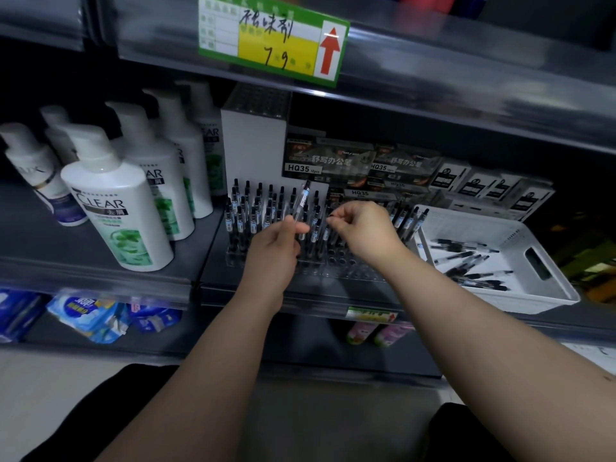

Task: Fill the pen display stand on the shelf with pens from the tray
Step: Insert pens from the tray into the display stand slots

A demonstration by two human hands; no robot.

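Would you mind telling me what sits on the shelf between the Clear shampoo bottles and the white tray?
In the head view, the clear pen stand, partly filled with upright pens, sits there; the left hand holds a pen above it.

Two hands (273, 243), one lifted pen (301, 203), one tray (546, 295), one stand (333, 271), perhaps ten loose pens (466, 258), six bottles (113, 201).

head view, close, facing shelf (213, 271)
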